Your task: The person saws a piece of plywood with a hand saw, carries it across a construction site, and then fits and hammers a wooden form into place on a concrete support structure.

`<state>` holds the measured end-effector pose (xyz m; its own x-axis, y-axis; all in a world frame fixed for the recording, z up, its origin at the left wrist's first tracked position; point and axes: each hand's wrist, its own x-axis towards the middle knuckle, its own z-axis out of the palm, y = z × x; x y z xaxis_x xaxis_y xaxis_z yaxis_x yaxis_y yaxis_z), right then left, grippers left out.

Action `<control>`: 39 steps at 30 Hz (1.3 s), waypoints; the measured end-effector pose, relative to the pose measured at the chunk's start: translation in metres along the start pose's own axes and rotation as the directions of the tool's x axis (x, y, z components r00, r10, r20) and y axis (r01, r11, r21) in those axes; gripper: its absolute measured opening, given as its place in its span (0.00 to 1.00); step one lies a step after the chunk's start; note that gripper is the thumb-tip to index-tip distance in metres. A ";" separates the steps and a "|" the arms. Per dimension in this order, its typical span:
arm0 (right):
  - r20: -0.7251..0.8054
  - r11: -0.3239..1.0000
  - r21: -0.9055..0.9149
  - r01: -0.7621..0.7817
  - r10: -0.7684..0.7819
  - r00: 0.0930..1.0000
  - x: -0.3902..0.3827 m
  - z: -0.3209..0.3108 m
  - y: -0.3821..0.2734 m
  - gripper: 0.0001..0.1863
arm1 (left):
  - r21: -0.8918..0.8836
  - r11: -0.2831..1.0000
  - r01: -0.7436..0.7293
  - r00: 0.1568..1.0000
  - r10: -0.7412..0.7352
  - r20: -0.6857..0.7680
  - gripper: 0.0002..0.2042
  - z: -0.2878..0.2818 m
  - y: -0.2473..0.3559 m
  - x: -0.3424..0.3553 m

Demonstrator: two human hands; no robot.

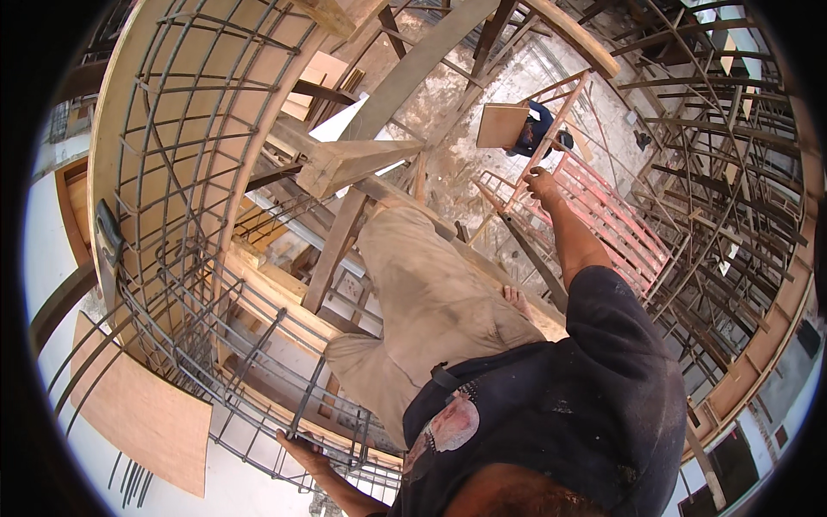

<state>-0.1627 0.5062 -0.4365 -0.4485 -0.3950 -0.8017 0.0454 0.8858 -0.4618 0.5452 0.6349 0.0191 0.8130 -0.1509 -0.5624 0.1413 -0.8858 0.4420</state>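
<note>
My left hand (306, 452) grips the steel rebar cage (280, 362) at the lower left. The cage runs along curved plywood formwork (129, 129), where a handsaw (110, 226) with a dark handle lies. My right hand (543, 185) is out at the upper right, fingers loosely bent and apart, with nothing visible in them; a pink metal scaffold (607, 215) is behind it, farther down. My tan-trousered legs (401, 293) are bent over timber beams (336, 250).
Far below, a person (538, 129) in dark clothing carries a wooden board (501, 123) on the pale dusty floor (586, 69). Timber props and bracing (706, 198) crowd the right. A plywood sheet (138, 414) shows at lower left; a timber (375, 103) slants across the top.
</note>
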 end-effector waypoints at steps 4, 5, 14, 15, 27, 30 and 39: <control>-0.011 0.996 -0.073 0.049 -0.050 0.999 0.010 0.003 -0.012 0.31 | -0.006 1.000 -0.012 1.000 0.012 0.000 0.38 -0.002 -0.006 0.005; -0.008 0.996 -0.077 0.047 -0.048 0.999 0.012 0.004 -0.013 0.31 | -0.005 1.000 -0.008 1.000 0.008 -0.003 0.38 -0.002 -0.005 0.005; 0.050 0.933 -0.342 0.109 -0.098 0.994 0.037 0.015 -0.012 0.32 | -0.107 0.987 -0.122 0.988 0.111 -0.110 0.26 0.024 0.009 -0.026; 0.046 0.924 -0.369 0.101 -0.090 0.995 0.041 0.018 -0.005 0.31 | -0.116 0.992 -0.056 0.986 0.037 -0.162 0.26 0.035 0.021 -0.036; 0.141 0.794 -0.570 0.213 -0.161 0.977 0.032 0.031 -0.014 0.33 | -0.114 0.993 -0.032 0.996 0.022 -0.090 0.19 0.031 0.018 -0.030; 0.160 0.784 -0.589 0.194 -0.123 0.980 0.030 0.035 -0.017 0.34 | -0.140 0.987 -0.082 0.991 0.065 -0.119 0.18 0.035 0.019 -0.032; 0.073 0.809 -0.568 0.154 -0.137 0.988 0.032 0.030 -0.024 0.33 | -0.115 0.989 -0.092 0.992 0.081 -0.097 0.16 0.046 0.028 -0.044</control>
<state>-0.1514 0.4651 -0.4620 -0.3838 -0.5295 -0.7565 -0.5394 0.7935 -0.2817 0.4879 0.5962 0.0244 0.8725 -0.1786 -0.4548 0.1304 -0.8119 0.5690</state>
